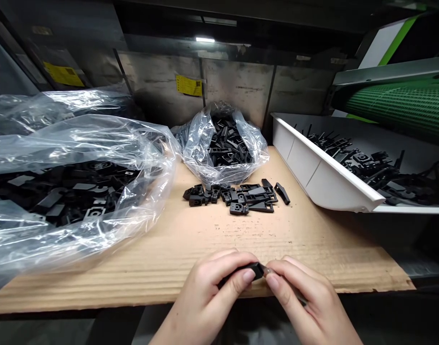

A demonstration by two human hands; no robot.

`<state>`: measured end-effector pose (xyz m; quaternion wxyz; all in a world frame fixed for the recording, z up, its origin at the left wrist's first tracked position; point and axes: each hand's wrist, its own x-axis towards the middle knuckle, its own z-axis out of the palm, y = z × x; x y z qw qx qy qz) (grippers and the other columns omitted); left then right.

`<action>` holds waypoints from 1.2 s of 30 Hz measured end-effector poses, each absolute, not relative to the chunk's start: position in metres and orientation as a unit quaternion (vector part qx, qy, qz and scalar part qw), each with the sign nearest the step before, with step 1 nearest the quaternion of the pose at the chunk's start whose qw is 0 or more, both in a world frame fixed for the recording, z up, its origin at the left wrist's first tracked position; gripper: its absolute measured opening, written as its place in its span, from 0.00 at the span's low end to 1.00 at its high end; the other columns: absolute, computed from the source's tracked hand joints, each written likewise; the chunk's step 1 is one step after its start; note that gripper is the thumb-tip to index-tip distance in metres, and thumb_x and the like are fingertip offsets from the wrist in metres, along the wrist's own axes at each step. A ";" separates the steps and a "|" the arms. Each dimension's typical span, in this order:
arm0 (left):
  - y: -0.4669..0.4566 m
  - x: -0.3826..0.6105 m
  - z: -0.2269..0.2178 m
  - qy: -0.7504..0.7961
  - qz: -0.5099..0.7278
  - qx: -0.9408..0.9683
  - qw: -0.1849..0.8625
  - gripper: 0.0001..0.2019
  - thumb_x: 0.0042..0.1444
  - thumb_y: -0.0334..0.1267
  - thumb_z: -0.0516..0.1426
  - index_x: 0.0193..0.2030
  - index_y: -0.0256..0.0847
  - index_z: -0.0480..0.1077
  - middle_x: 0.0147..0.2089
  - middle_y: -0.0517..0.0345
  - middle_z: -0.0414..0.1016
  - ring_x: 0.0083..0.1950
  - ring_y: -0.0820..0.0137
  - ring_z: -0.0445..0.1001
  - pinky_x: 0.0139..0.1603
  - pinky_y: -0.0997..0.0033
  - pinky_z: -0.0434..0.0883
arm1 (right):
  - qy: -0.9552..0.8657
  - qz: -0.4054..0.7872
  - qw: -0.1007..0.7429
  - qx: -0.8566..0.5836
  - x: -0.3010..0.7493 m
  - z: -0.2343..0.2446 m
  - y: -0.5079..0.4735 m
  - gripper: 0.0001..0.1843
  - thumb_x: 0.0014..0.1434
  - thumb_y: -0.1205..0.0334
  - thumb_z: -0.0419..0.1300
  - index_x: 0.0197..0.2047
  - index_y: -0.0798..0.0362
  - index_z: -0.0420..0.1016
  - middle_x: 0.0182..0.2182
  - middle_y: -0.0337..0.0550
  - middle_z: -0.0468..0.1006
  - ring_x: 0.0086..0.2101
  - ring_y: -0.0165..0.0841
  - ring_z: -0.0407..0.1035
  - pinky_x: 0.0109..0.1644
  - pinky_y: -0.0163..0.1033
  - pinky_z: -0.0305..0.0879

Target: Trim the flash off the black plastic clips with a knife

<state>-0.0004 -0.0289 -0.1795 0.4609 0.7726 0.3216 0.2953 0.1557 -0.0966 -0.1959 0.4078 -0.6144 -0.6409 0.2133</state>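
Hands: left hand (205,290) and right hand (302,294) both closed, pinching a black plastic part (250,271) between them, above the cardboard (313,235)
Loose pile: small heap of black pieces (234,199), just past the hands
Left to go: two clear bags (223,143) stuffed with more
White tray (313,170): a good load in there, far right

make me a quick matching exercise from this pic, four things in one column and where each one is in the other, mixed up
Things
1. small black plastic part
2. loose pile of black plastic parts
3. large clear plastic bag
4. white tray

Places
a. at the right side of the view
b. pinched between the left hand and the right hand
c. at the left side of the view
d. lying directly on the cardboard sheet

Pairs: 1-b, 2-d, 3-c, 4-a
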 end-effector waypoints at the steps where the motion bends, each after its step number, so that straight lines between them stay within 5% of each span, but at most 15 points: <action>1: -0.029 0.000 -0.179 0.318 0.296 0.773 0.463 0.07 0.56 0.32 0.53 0.37 0.43 0.72 0.34 0.61 0.74 0.35 0.72 0.72 0.40 0.79 0.66 | -0.639 0.219 0.409 -0.614 0.156 -0.196 -0.097 0.13 0.59 0.58 0.48 0.29 0.51 0.69 0.22 0.38 0.68 0.24 0.30 0.64 0.27 0.33 0.59; 12: -0.029 -0.001 -0.182 0.323 0.313 0.755 0.476 0.08 0.56 0.32 0.53 0.40 0.46 0.71 0.38 0.64 0.75 0.39 0.72 0.72 0.42 0.80 0.65 | -0.629 0.247 0.413 -0.611 0.155 -0.195 -0.097 0.11 0.59 0.58 0.48 0.30 0.50 0.67 0.24 0.38 0.68 0.26 0.30 0.64 0.29 0.34 0.57; 18: -0.028 0.000 -0.182 0.330 0.316 0.746 0.484 0.07 0.56 0.32 0.53 0.38 0.45 0.71 0.34 0.65 0.75 0.33 0.73 0.72 0.39 0.80 0.66 | -0.574 0.279 0.461 -0.617 0.157 -0.195 -0.099 0.13 0.58 0.55 0.50 0.26 0.50 0.68 0.25 0.38 0.69 0.27 0.30 0.65 0.30 0.32 0.59; 22: -0.028 -0.001 -0.181 0.306 0.316 0.746 0.499 0.08 0.56 0.30 0.53 0.38 0.46 0.71 0.36 0.65 0.75 0.38 0.73 0.72 0.40 0.81 0.65 | -0.508 0.349 0.503 -0.605 0.148 -0.188 -0.094 0.11 0.51 0.52 0.57 0.33 0.49 0.71 0.29 0.38 0.70 0.31 0.31 0.66 0.31 0.31 0.61; 28: -0.029 -0.005 -0.177 0.264 0.289 0.735 0.554 0.08 0.57 0.31 0.52 0.32 0.40 0.72 0.30 0.62 0.71 0.33 0.74 0.70 0.36 0.81 0.65 | -0.459 0.494 0.497 -0.546 0.139 -0.174 -0.081 0.10 0.52 0.54 0.57 0.27 0.52 0.64 0.22 0.34 0.63 0.25 0.26 0.60 0.30 0.29 0.62; 32: -0.029 -0.005 -0.179 0.262 0.282 0.701 0.600 0.08 0.58 0.33 0.51 0.32 0.40 0.71 0.29 0.62 0.70 0.33 0.74 0.69 0.37 0.80 0.65 | -0.484 0.427 0.460 -0.610 0.146 -0.174 -0.085 0.15 0.55 0.51 0.52 0.25 0.52 0.66 0.20 0.34 0.61 0.23 0.26 0.57 0.26 0.29 0.60; 36: -0.030 -0.003 -0.181 0.281 0.303 0.645 0.643 0.07 0.59 0.35 0.50 0.35 0.41 0.69 0.28 0.63 0.69 0.30 0.76 0.67 0.33 0.80 0.66 | -0.523 0.287 0.459 -0.658 0.147 -0.182 -0.098 0.16 0.54 0.50 0.52 0.43 0.46 0.69 0.32 0.38 0.71 0.33 0.32 0.67 0.35 0.31 0.64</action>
